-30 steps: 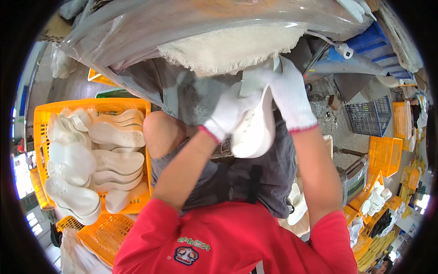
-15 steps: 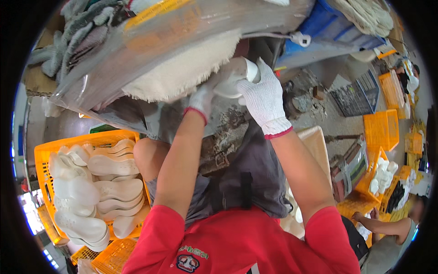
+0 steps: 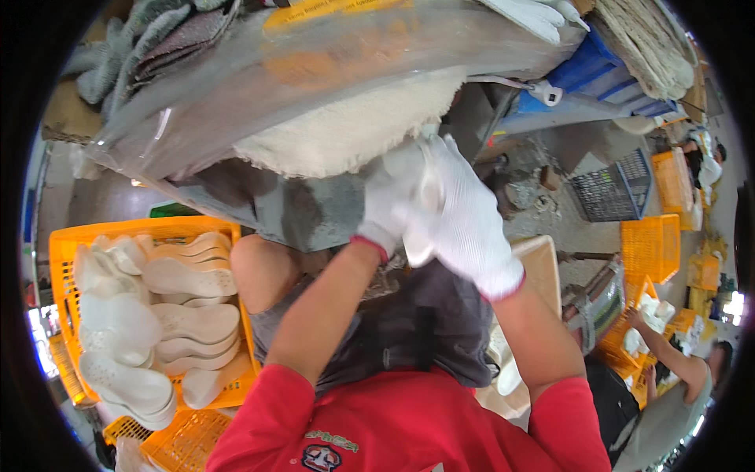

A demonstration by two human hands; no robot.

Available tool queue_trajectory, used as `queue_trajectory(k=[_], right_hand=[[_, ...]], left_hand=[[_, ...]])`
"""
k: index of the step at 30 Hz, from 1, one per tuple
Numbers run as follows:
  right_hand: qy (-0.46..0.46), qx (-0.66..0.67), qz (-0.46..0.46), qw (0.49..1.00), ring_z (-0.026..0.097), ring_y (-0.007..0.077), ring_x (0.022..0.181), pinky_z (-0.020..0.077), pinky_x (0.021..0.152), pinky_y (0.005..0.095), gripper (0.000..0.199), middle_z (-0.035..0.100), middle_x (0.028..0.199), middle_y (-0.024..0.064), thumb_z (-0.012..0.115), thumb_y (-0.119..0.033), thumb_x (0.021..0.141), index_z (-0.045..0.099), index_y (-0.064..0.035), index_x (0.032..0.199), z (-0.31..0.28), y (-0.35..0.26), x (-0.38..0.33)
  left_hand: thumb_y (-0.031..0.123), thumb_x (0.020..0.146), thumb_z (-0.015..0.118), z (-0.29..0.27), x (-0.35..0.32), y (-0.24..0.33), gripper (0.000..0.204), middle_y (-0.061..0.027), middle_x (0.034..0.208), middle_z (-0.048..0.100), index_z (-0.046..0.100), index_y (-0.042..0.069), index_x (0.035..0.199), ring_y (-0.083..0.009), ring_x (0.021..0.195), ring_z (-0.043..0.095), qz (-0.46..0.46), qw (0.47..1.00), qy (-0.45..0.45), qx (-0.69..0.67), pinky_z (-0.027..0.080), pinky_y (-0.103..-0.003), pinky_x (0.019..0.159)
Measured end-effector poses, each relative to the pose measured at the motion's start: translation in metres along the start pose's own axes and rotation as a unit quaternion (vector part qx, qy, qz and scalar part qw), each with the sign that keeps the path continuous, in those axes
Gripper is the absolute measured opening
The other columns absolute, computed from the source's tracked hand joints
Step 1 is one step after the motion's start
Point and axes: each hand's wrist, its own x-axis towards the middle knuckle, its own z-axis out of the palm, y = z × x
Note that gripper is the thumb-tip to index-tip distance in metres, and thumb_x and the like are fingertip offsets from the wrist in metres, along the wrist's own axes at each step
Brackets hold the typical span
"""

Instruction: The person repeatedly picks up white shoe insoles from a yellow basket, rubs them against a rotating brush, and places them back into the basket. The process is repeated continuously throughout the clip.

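White sole, plain and smooth where it shows, its near end rounded; most of it lies under gloved fingers, and motion blur smears the rest. It is held up in front of the person's lap, just off the frayed edge of a cream cloth. Left hand and right hand, both in white knit gloves with red cuffs, are closed on it from either side; exact finger placement on the left I cannot make out. The cloth lies over a bulky form wrapped in cloudy plastic sheet, a grey panel below it. Grey floor, gritty to the right. At the person's left, an orange crate with pale soles stacked and overlapping inside. By the right thigh, a tan tub with more white pieces. Further right: a dark slatted crate, an orange crate near it, and a co-worker reaching toward white things in another crate. Grey gloves heaped at the far left; a blue crate at the far right. Sole's long axis runs roughly away from the person, near end toward the lap and tipped low, far end toward the cloth; heel or toe, cannot tell.
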Motion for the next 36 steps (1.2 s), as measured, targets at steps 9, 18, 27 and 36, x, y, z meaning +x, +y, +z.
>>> queue_trajectory(k=[9, 18, 27, 36], right_hand=[[-0.136, -0.246, -0.276, 0.919, 0.074, 0.0247, 0.091, 0.0609, 0.078, 0.0365, 0.04, 0.074, 0.108, 0.0039, 0.073, -0.02, 0.088, 0.073, -0.0124, 0.127, -0.012, 0.024, -0.05], [-0.054, -0.165, -0.199, 0.965, 0.075, 0.0364, 0.073, 0.0609, 0.065, 0.0451, 0.023, 0.076, 0.089, 0.0159, 0.078, -0.021, 0.097, 0.076, -0.009, 0.117, 0.075, -0.015, -0.017], [0.056, -0.228, -0.176, 0.956, 0.076, 0.037, 0.07, 0.0618, 0.064, 0.0459, 0.029, 0.077, 0.079, 0.0158, 0.082, -0.04, 0.095, 0.08, -0.012, 0.102, 0.097, -0.002, -0.008], [-0.32, 0.108, 0.181, 0.924, 0.078, 0.027, 0.103, 0.0612, 0.094, 0.0434, 0.065, 0.077, 0.117, 0.016, 0.083, -0.017, 0.088, 0.064, -0.0052, 0.148, 0.042, -0.04, -0.03]], left_hand=[[0.056, 0.114, 0.052, -0.035, -0.039, 0.003, 0.07, -0.0258, 0.147, 0.065, 0.052, 0.002, 0.159, -0.042, 0.127, 0.069, -0.165, 0.727, -0.118, -0.656, 0.056, -0.059, 0.11], [0.05, 0.113, 0.046, -0.063, 0.017, -0.002, 0.054, -0.0183, 0.103, 0.072, 0.061, 0.004, 0.135, -0.0342, 0.08, 0.071, -0.184, 0.847, 0.193, -0.46, 0.062, -0.049, 0.069], [0.041, 0.112, 0.054, -0.042, -0.012, -0.024, 0.05, -0.0269, 0.132, 0.069, 0.053, 0.005, 0.146, -0.0451, 0.12, 0.07, 0.03, 0.957, 0.212, 0.195, 0.058, -0.052, 0.1], [0.053, 0.114, 0.049, -0.042, -0.004, -0.025, 0.039, -0.0012, 0.076, 0.057, 0.06, 0.018, 0.098, -0.0233, 0.061, 0.058, -0.253, 0.814, 0.018, -0.522, 0.053, -0.045, 0.057]])
